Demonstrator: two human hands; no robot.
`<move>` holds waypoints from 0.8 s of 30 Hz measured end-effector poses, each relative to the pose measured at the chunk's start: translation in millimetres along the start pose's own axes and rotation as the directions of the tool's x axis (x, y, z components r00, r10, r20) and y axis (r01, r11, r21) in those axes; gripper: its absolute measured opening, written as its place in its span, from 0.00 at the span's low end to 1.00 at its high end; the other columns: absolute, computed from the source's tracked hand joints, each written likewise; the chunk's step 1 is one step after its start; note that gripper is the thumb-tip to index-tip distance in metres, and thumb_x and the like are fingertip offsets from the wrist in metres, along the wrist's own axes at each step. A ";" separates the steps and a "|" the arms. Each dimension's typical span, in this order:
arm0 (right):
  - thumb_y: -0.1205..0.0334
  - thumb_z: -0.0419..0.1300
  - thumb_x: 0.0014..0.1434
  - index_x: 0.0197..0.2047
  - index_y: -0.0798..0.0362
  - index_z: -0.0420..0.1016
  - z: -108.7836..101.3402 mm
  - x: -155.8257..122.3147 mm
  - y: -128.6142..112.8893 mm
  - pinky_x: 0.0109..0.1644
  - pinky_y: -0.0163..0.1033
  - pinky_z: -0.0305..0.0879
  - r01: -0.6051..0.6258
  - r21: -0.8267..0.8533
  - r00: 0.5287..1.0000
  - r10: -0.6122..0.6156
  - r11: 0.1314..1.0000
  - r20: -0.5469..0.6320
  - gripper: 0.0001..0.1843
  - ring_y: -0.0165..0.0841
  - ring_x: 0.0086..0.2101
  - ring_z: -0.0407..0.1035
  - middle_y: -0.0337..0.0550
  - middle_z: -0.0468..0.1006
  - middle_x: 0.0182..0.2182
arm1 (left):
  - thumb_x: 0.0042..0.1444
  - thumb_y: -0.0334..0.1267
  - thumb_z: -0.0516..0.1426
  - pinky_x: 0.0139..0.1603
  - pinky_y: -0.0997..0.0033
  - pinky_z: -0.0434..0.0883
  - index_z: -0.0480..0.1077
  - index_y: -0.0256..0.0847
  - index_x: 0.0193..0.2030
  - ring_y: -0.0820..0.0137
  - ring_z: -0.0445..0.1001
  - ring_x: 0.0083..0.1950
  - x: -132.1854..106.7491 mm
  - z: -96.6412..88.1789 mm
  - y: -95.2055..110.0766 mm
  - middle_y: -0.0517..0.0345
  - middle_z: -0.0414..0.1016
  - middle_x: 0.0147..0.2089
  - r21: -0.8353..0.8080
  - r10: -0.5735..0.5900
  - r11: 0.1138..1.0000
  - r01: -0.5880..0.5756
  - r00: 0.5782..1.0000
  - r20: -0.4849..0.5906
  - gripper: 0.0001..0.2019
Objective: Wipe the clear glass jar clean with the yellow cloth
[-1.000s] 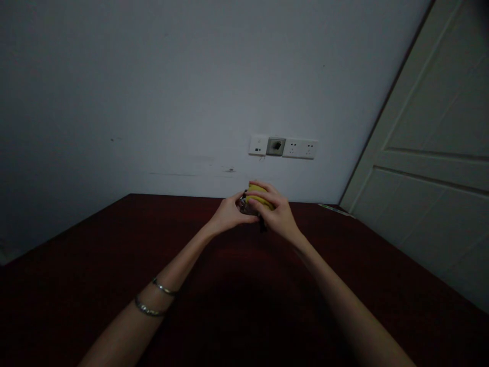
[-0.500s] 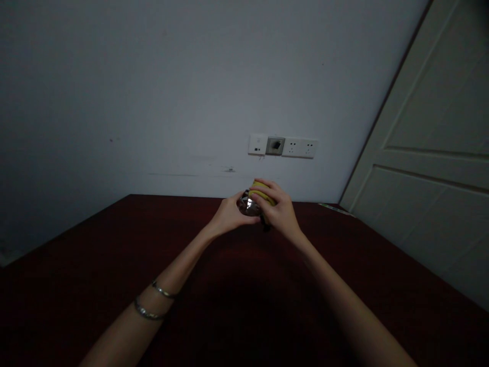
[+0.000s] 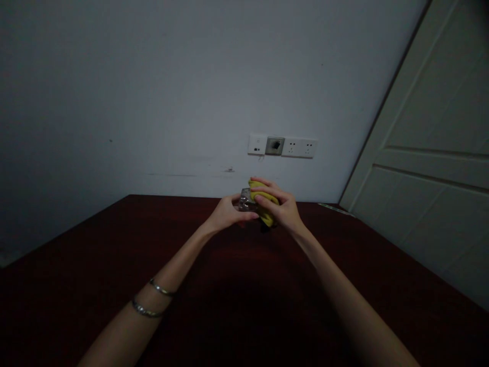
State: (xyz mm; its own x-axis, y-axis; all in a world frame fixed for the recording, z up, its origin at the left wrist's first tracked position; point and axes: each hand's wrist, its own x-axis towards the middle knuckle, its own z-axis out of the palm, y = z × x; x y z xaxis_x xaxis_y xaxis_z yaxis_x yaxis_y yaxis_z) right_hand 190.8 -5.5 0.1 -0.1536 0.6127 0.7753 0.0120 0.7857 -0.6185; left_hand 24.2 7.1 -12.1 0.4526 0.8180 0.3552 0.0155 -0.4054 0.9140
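Both my arms reach out over a dark red table point(image 3: 114, 265). My left hand point(image 3: 227, 215) is closed round a small shiny metal object point(image 3: 245, 200), which I cannot name. My right hand point(image 3: 280, 206) is closed on a yellow cloth point(image 3: 267, 216) and presses it against that object. The two hands touch each other above the far part of the table. Two thin bangles point(image 3: 153, 298) sit on my left forearm. The room is dim and much of the metal object is hidden by my fingers.
A white wall stands behind the table, with a row of sockets and switches point(image 3: 281, 147) just above my hands. A pale panelled door point(image 3: 435, 168) fills the right side. A thin light strip point(image 3: 336, 209) lies at the table's far right edge.
The yellow cloth has slid from the top of the metal object down its right side, and my right hand has turned with it. My left hand has kept its hold.
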 end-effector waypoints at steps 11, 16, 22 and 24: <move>0.57 0.63 0.55 0.40 0.45 0.80 4.9 -0.1 -6.0 0.60 0.50 0.61 0.017 -0.056 0.997 -0.022 0.998 -0.079 0.09 0.38 0.51 0.69 0.43 0.76 0.49 | 0.38 0.43 0.68 0.22 0.76 0.69 0.70 0.34 0.44 0.77 0.69 0.24 -0.3 -1.3 2.9 0.58 0.74 0.31 -0.023 0.012 1.000 -0.012 1.000 0.015 0.27; 0.57 0.63 0.55 0.38 0.42 0.81 10.9 -5.2 -9.7 0.60 0.52 0.61 0.077 -0.133 0.995 -0.083 0.988 -0.046 0.07 0.38 0.53 0.67 0.41 0.74 0.51 | 0.39 0.43 0.67 0.23 0.75 0.70 0.70 0.33 0.43 0.77 0.69 0.25 0.3 0.0 4.8 0.57 0.74 0.31 -0.020 -0.018 1.000 0.017 0.998 -0.053 0.25; 0.57 0.62 0.55 0.38 0.43 0.80 11.8 -6.0 -12.2 0.59 0.51 0.62 0.106 -0.112 0.993 -0.111 0.988 -0.038 0.07 0.38 0.53 0.67 0.40 0.74 0.52 | 0.37 0.43 0.68 0.25 0.74 0.70 0.70 0.33 0.45 0.75 0.69 0.27 0.7 -3.2 4.4 0.56 0.74 0.34 -0.003 0.013 1.000 -0.013 0.999 -0.041 0.27; 0.56 0.62 0.56 0.39 0.44 0.80 12.5 -4.7 -9.5 0.60 0.50 0.61 0.070 -0.080 0.993 -0.077 0.994 -0.091 0.08 0.37 0.52 0.68 0.41 0.74 0.51 | 0.35 0.42 0.69 0.28 0.73 0.71 0.69 0.33 0.46 0.74 0.71 0.29 0.3 -4.5 4.8 0.55 0.75 0.35 0.011 0.026 1.000 -0.025 0.999 -0.022 0.30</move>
State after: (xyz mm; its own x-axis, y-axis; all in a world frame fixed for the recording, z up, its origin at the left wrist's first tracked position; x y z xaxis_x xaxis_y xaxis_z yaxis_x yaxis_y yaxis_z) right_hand 179.1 -16.9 0.7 -0.0637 0.5555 0.8291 0.0807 0.8309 -0.5505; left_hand 20.4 7.2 -6.8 0.4333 0.8159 0.3827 0.0139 -0.4306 0.9024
